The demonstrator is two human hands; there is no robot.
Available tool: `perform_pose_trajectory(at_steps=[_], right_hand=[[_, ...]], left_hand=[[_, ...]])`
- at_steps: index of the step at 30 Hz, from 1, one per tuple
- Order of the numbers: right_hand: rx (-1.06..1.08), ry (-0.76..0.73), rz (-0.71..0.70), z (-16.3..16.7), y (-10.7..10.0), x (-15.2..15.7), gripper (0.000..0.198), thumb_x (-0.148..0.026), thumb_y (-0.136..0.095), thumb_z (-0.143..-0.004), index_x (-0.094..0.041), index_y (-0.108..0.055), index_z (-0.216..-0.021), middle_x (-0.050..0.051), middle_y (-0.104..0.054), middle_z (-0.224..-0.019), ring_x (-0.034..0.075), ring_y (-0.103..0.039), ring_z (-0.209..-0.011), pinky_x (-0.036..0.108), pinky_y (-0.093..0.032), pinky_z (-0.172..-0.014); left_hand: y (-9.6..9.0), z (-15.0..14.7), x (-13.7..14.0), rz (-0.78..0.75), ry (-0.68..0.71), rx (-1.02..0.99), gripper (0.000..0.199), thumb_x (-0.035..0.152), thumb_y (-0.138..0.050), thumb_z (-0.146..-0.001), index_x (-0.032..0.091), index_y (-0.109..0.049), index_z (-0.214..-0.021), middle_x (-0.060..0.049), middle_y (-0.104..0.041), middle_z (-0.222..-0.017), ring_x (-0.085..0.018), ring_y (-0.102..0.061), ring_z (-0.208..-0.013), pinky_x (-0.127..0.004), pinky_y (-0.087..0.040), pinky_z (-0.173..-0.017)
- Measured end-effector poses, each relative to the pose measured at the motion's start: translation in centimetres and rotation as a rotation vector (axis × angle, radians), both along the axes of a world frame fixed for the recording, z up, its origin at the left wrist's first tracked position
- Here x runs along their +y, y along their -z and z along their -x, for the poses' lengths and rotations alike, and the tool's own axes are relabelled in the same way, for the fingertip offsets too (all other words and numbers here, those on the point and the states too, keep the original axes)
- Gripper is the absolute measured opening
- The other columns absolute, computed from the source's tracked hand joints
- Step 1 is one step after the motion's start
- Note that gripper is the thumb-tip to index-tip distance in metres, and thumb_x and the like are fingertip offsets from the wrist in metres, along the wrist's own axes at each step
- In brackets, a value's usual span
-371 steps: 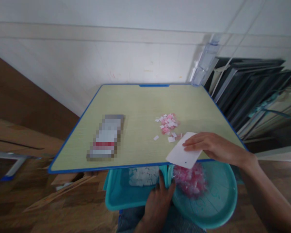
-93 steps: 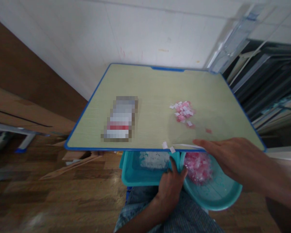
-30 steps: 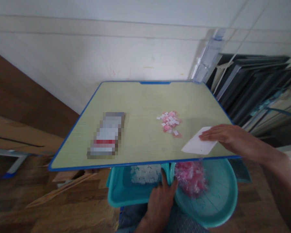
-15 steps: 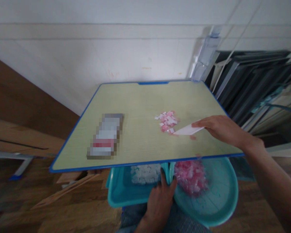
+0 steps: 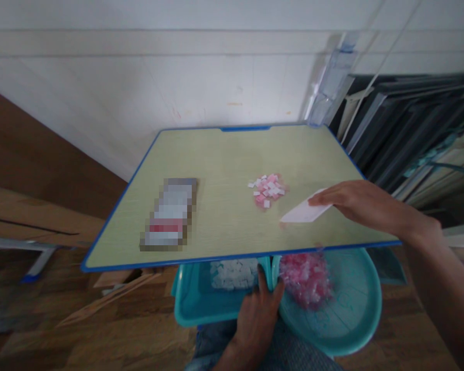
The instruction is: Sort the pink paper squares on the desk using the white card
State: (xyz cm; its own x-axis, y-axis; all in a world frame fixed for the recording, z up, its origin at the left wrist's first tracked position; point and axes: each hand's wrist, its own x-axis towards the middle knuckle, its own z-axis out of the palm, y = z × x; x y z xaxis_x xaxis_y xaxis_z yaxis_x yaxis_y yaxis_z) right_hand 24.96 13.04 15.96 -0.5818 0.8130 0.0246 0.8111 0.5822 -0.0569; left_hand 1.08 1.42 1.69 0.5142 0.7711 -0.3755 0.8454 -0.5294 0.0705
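My right hand [image 5: 344, 198] is closed on a flat white scraper-like card [image 5: 303, 210], its lower edge at the tabletop. To the left of the card lies a small heap of pink and white square pieces [image 5: 269, 189], apart from it. Below the table's front edge, my left hand [image 5: 258, 309] straddles the adjoining rims of two teal tubs, forefinger over one side and thumb over the other. The rectangular tub [image 5: 195, 319] contains white pieces [image 5: 234, 274]; in the round basin [image 5: 359, 337] sits a pile of pink, shiny pieces [image 5: 306, 281].
The pale folding table [image 5: 216, 216] has a blue rim and stands against a white wall. A blurred-out phone-like rectangle [image 5: 170, 214] lies on its left side. Behind the back right corner stands a clear plastic bottle [image 5: 330, 85]; dark flat panels [image 5: 406, 118] lean at the right.
My right hand has drawn the card slightly toward the table's front, away from the heap. One white piece at the heap's near edge has shifted left. The left hand stays on the rims.
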Motion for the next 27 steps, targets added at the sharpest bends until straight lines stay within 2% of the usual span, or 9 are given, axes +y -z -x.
perform_pose_trajectory(at_steps=[4, 9, 14, 19, 23, 27], right_hand=[[-0.032, 0.027, -0.026, 1.7, -0.2, 0.2, 0.041, -0.004, -0.041, -0.075, -0.025, -0.057, -0.106, 0.001, -0.064, -0.101, 0.017, -0.059, -0.091, 0.028, -0.045, -0.073], [-0.142, 0.071, -0.078, 3.9, 0.4, 0.2, 0.042, -0.006, -0.048, -0.07, -0.024, -0.055, -0.108, 0.003, -0.066, -0.095, 0.021, -0.061, -0.084, 0.029, -0.043, -0.063], [-0.123, 0.017, -0.107, 3.3, 0.8, -0.5, 0.033, -0.013, -0.048, -0.076, -0.026, -0.056, -0.105, 0.001, -0.063, -0.101, 0.019, -0.059, -0.087, 0.029, -0.042, -0.067], [-0.043, -0.052, -0.043, 1.8, 0.0, -1.3, 0.031, -0.016, -0.044, -0.08, -0.025, -0.056, -0.107, 0.0, -0.061, -0.107, 0.016, -0.056, -0.095, 0.029, -0.041, -0.077], [-0.069, 0.035, -0.079, 2.2, -0.9, -1.3, 0.035, -0.011, -0.043, -0.078, -0.027, -0.056, -0.106, -0.001, -0.063, -0.101, 0.017, -0.059, -0.089, 0.029, -0.043, -0.07], [-0.095, 0.04, -0.124, 3.6, -0.5, -1.0, 0.035, -0.009, -0.045, -0.075, -0.025, -0.058, -0.103, 0.002, -0.065, -0.096, 0.019, -0.061, -0.084, 0.028, -0.043, -0.064]], left_hand=[[0.0, 0.1, 0.0, -0.012, -0.005, -0.01, 0.044, 0.017, -0.034, -0.081, 0.035, -0.033, -0.121, -0.02, -0.034, -0.129, -0.019, -0.061, -0.072, -0.032, -0.05, -0.057], [-0.1, 0.1, 0.0, -0.008, -0.004, -0.012, 0.045, 0.016, -0.033, -0.081, 0.035, -0.031, -0.122, -0.018, -0.037, -0.127, -0.018, -0.06, -0.073, -0.031, -0.05, -0.057], [-0.1, 0.0, 0.0, -0.005, -0.004, -0.012, 0.043, 0.017, -0.033, -0.081, 0.036, -0.033, -0.12, -0.017, -0.037, -0.127, -0.018, -0.06, -0.075, -0.031, -0.05, -0.057], [-0.1, 0.0, 0.0, -0.006, -0.006, -0.015, 0.044, 0.017, -0.032, -0.082, 0.035, -0.03, -0.122, -0.018, -0.036, -0.128, -0.018, -0.06, -0.073, -0.03, -0.05, -0.057], [-0.1, 0.1, 0.0, 0.001, 0.0, -0.014, 0.043, 0.017, -0.031, -0.082, 0.035, -0.031, -0.121, -0.018, -0.036, -0.128, -0.018, -0.06, -0.075, -0.031, -0.05, -0.058], [-0.1, 0.1, 0.0, 0.006, -0.001, -0.017, 0.043, 0.018, -0.03, -0.083, 0.036, -0.031, -0.121, -0.017, -0.036, -0.127, -0.018, -0.06, -0.075, -0.031, -0.05, -0.058]])
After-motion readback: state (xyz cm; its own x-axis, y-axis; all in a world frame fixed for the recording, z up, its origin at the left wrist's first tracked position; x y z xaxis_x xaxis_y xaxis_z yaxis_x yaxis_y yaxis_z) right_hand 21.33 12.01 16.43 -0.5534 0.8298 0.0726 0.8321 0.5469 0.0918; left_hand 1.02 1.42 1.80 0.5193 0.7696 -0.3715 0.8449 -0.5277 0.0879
